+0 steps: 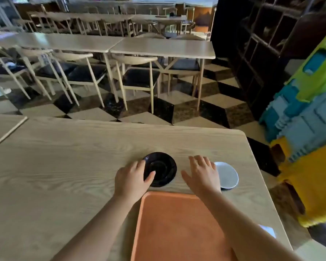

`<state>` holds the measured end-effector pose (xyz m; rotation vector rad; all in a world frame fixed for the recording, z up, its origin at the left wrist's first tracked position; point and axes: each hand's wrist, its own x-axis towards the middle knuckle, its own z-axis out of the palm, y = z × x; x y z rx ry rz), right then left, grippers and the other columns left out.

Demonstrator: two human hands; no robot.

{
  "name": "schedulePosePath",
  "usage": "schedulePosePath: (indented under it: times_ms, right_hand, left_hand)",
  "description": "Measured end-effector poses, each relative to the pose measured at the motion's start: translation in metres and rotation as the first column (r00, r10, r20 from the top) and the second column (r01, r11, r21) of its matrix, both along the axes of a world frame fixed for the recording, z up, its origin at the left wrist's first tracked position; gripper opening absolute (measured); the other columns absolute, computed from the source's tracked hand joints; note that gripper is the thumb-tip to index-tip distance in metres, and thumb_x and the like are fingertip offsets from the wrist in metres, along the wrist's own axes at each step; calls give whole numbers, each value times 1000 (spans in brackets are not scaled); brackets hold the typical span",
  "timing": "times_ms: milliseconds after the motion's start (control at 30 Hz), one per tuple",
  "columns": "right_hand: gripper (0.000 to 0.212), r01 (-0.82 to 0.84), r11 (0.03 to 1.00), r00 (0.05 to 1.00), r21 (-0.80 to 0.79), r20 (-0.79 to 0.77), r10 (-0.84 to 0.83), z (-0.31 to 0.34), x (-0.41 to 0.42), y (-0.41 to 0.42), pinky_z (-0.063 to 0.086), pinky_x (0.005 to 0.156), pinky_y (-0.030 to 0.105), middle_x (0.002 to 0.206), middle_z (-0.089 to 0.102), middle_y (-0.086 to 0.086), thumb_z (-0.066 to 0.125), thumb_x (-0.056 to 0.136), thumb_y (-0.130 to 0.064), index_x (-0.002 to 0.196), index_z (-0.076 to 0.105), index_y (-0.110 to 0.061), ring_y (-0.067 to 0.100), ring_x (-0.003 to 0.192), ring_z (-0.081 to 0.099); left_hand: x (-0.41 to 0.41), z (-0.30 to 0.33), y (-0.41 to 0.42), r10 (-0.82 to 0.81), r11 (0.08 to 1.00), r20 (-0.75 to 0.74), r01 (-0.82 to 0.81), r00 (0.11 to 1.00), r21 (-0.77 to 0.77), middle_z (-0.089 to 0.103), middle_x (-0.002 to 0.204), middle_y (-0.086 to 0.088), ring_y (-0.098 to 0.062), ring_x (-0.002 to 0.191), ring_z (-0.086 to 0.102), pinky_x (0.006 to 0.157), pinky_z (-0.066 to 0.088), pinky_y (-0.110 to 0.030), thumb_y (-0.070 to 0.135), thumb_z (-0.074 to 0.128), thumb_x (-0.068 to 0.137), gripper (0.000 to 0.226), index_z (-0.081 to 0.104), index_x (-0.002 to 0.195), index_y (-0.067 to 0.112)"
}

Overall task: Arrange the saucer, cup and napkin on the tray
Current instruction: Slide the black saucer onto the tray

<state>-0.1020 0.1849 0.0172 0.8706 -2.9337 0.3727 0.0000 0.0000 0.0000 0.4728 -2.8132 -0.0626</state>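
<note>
Bench point(64, 166): light wood, carries everything. Tray point(177, 228): orange, bare, at near edge. Saucer point(163, 167): black, on bench just beyond tray's far left corner. Cup point(227, 175): white, seen from above, right of saucer, partly hidden by right hand. Left hand point(132, 178): grasping saucer's left rim, thumb on top. Right hand point(202, 174): released, fingers spread, beside cup; contact unclear.
</note>
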Motion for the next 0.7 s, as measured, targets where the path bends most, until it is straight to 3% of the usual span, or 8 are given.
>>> schedulePosePath:
  times_ms: [167, 267, 433, 700]
  right_hand:
    - [49, 58, 997, 986, 56, 153, -66, -46, -18, -28, 38, 95, 39, 126, 54, 7, 50, 85, -44, 124, 48, -13, 28, 118, 44]
    - [49, 81, 994, 978, 72, 185, -93, -68, -33, -47, 38, 95, 38, 127, 53, 6, 50, 85, -45, 123, 47, -13, 26, 120, 43]
    - [44, 104, 989, 957, 102, 260, -127, -100, -46, -70, 42, 86, 35, 120, 54, 5, 54, 83, -42, 116, 49, -14, 25, 114, 44]
    - [39, 166, 984, 927, 64, 330, -178, -109, -46, -76, 45, 79, 35, 119, 51, 9, 60, 83, -34, 112, 53, -9, 27, 115, 40]
  left_hand:
    - [-21, -52, -37, 71, 997, 68, -72, 995, 10, 64, 62, -6, -30, 56, 61, 45, 43, -30, 47, 60, 73, 37, 62, 78, 11]
    - [-40, -69, -49, 97, 991, 78, -104, 992, 80, 68, 79, -10, -33, 72, 65, 55, 47, -36, 45, 62, 76, 40, 63, 90, 8]
    - [-61, -91, -61, 144, 986, 200, -158, 969, 54, 62, 109, -4, -27, 100, 58, 69, 44, -35, 53, 48, 83, 51, 52, 113, 12]
    - [-62, -108, -57, 188, 937, 200, -237, 961, 258, 54, 105, -8, -29, 102, 51, 65, 41, -36, 40, 62, 79, 36, 57, 95, 9]
